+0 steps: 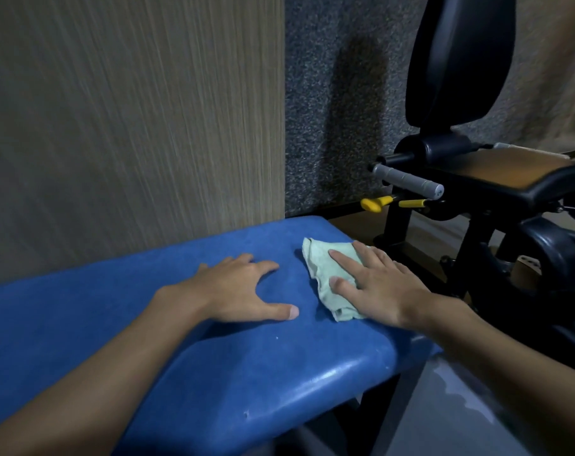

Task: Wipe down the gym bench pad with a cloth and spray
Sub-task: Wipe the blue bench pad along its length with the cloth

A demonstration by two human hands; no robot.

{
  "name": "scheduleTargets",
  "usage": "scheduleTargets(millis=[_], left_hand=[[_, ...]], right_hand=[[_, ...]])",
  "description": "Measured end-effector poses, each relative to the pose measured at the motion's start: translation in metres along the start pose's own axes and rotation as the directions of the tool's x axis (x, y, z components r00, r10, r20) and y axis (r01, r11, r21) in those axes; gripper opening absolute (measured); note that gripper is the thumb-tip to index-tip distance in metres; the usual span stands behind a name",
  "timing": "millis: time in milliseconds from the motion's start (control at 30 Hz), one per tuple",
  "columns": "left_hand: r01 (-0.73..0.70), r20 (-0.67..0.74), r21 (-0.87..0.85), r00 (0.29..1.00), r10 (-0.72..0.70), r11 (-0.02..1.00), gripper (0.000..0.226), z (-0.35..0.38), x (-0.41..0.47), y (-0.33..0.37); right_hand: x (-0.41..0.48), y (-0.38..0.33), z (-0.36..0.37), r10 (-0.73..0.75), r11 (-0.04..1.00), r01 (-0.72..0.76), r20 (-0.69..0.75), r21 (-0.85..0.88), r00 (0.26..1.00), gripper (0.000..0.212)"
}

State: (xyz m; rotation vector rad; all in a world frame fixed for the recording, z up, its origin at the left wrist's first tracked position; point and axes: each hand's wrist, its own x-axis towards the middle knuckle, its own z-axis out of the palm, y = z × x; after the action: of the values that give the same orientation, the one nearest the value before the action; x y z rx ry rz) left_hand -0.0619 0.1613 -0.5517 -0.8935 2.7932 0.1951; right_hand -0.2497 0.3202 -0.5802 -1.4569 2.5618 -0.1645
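The wood-grain wall [131, 126] fills 11 o'clock. The blue pad [213, 373] runs from 9 o'clock to a rounded end at 4 o'clock. Its skin looks firm, smooth and glossy, so expect a damp cloth to slide easily and the pad to take pressure without shifting. A black machine [477, 179] stands at 2 o'clock, apart from the pad.

The left hand [237, 291] rests on the pad with fingers spread, holding nothing. The right hand [378, 284], at 3 o'clock of the left, presses straight fingers flat on the cloth [317, 261].

The cloth is pale green and crumpled, and lies on the pad near its 3 o'clock edge. It looks light and limp. Bear down on its middle with the whole palm, or it will likely bunch. No spray is in view.
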Motion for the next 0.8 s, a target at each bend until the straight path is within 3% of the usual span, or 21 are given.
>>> scheduleTargets(millis=[500,800], left_hand=[[-0.040,0.033,0.046,0.999,0.038,0.998,0.106,0.004,0.010,-0.002],[-0.031,0.034,-0.010,0.999,0.031,0.999,0.108,0.002,0.008,-0.001]], right_hand=[[0.157,-0.024,-0.020,0.019,0.998,-0.022,0.052,0.061,0.998,0.065],[0.093,-0.012,-0.011,-0.015,1.000,0.015,0.038,0.009,0.999,0.061]])
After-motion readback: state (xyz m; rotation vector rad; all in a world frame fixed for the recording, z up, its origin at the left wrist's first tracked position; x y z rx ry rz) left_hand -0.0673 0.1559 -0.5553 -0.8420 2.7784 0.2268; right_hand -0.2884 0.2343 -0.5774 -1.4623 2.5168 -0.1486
